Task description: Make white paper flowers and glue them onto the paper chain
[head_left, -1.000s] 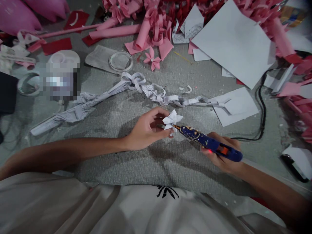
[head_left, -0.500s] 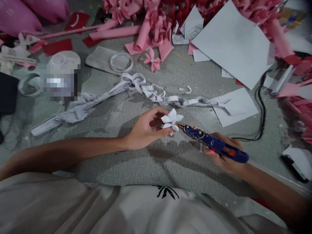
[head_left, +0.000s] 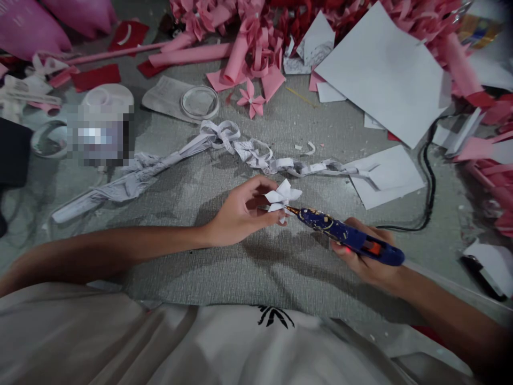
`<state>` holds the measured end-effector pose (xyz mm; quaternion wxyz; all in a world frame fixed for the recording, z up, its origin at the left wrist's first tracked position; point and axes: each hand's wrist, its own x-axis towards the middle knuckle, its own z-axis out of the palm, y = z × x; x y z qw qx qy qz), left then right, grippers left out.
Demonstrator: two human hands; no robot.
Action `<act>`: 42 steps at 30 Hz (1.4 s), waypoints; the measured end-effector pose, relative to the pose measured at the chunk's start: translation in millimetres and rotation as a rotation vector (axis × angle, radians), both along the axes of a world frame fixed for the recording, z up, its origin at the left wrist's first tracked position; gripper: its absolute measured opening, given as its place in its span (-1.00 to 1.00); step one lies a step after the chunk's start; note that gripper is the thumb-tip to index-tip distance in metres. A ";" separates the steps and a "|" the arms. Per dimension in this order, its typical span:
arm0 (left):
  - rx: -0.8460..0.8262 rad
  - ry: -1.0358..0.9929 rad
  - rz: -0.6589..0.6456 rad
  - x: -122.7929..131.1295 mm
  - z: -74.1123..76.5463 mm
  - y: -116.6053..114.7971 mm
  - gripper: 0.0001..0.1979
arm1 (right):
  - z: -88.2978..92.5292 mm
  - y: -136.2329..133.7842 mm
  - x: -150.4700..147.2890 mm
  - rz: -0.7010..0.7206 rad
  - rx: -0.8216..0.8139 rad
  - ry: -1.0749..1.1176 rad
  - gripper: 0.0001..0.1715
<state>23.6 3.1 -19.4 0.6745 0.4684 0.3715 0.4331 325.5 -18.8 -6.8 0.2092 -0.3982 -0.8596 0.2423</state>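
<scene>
A white folded-paper flower [head_left: 285,193] is pinched between the thumb and fingers of my left hand [head_left: 240,213]. My right hand [head_left: 371,262] is wrapped round a dark blue glue gun [head_left: 340,230] with a small red light near the grip. The gun's tip meets the flower near its centre, between the petals. Just beyond both hands lies a chain of white paper loops [head_left: 292,167], joined on the left to a long twisted paper roll [head_left: 140,176].
Pink paper rolls [head_left: 196,54] and a pink flower [head_left: 251,100] lie at the back. White sheets [head_left: 385,69] are at the back right, beside a black cord [head_left: 432,187]. A tape roll [head_left: 199,102] is at the back left. A dark object [head_left: 483,275] sits at right.
The glue gun and my right hand have shifted slightly left, bringing the tip closer to the flower's centre. My left hand has hardly moved.
</scene>
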 end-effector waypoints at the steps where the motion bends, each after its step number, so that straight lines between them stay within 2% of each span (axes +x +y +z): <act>1: 0.001 0.002 -0.001 0.2 0.2 0.0 -0.63 | 0.2 0.1 -0.3 0.000 0.007 -0.010 -0.73; 10: 0.007 -0.030 0.036 2.2 -1.6 0.4 -0.63 | 2.5 -0.5 -0.3 -0.009 0.111 -0.024 -0.74; 16: 0.041 -0.054 0.003 0.9 -5.6 0.9 -0.66 | 7.3 -1.2 -2.9 -0.054 0.021 0.029 -0.69; 23: 0.064 -0.041 -0.014 0.7 -4.9 1.1 -0.67 | 8.2 5.3 -14.5 -0.054 0.068 0.065 -0.67; 28: 0.046 -0.016 0.011 1.5 -3.3 1.4 -0.65 | 6.9 3.7 -11.5 -0.031 0.116 0.041 -0.62; 36: 0.017 0.050 0.051 2.7 -0.7 1.5 -0.62 | 1.8 -1.5 -6.0 -0.004 0.065 0.069 -0.73; 42: -0.001 -0.021 0.029 1.3 -2.7 1.5 -0.65 | 6.6 2.5 -14.5 -0.045 0.144 0.071 -0.76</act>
